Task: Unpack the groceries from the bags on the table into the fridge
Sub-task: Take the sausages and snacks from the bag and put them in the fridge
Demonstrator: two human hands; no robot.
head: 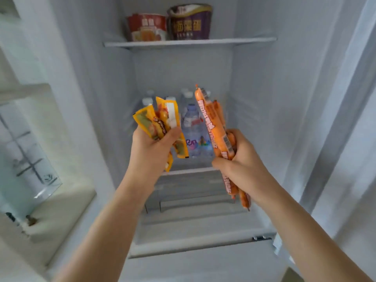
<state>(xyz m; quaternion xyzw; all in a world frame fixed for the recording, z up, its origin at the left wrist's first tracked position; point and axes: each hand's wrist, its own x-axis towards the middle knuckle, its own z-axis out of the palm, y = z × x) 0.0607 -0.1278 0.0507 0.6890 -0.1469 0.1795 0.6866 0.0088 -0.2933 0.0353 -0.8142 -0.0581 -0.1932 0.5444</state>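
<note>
Straight ahead stands the open fridge (264, 98), its white walls filling most of the view. A door bin (30, 159) with a clear front hangs on the left. On the upper shelf (189, 43) sit two instant noodle bowls — a red one (147, 27) and a taller purple one (190, 22) just beside it. Water bottles (192, 121) stand packed together on the middle shelf, behind the hands. Both arms reach forward in front of that shelf. The right hand (242, 161) has its grip wrapped round a bundle of orange sausage sticks (213, 127), tilted up and to the left. The left hand (154, 147) clutches several yellow snack packets (158, 121), fanned out above the fingers — neither bundle touches a shelf.
</note>
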